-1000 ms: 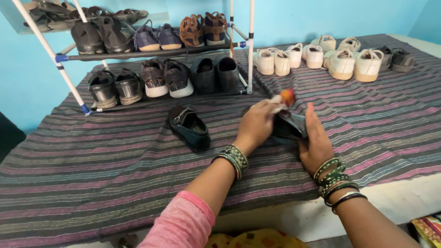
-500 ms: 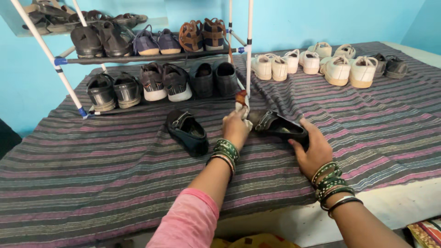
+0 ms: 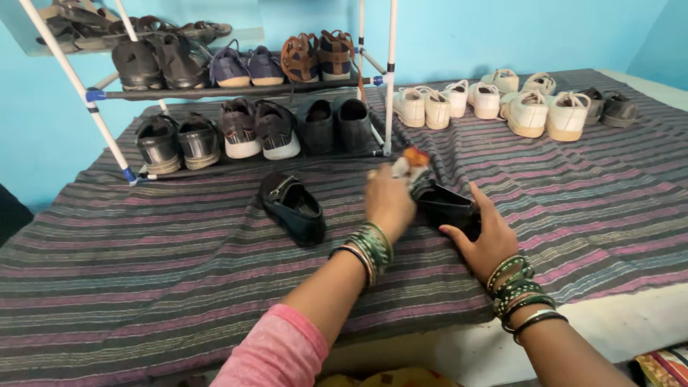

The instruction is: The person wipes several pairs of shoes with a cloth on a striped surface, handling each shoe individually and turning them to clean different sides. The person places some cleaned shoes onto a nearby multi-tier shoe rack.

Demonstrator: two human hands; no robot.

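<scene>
Taking the white-poled shoe rack (image 3: 215, 93) as my landmark and going from left to right: it is standing on the striped cloth (image 3: 143, 287) at the far left, and it is carrying dark shoes, grey trainers and brown sandals on its shelves. Just in front of the rack, a little to the right of its middle, one black shoe (image 3: 292, 208) is lying alone on the cloth, apart from my hands. Further right, in front of the rack's right pole, my left hand (image 3: 389, 203) is hovering with green bangles at the wrist; its fingers are curled closed around a small cloth (image 3: 408, 163), white with an orange part, which is touching the near end of the second black shoe (image 3: 446, 208). This hand is blurred, so I cannot tell the grip more exactly. Right of it, my right hand (image 3: 489, 240) is resting on the side of this second black shoe, fingers half open and spread, thumb up, steadying it on the cloth. To the right of the rack, far behind my hands, a row of white shoes (image 3: 487, 104) is standing.
</scene>
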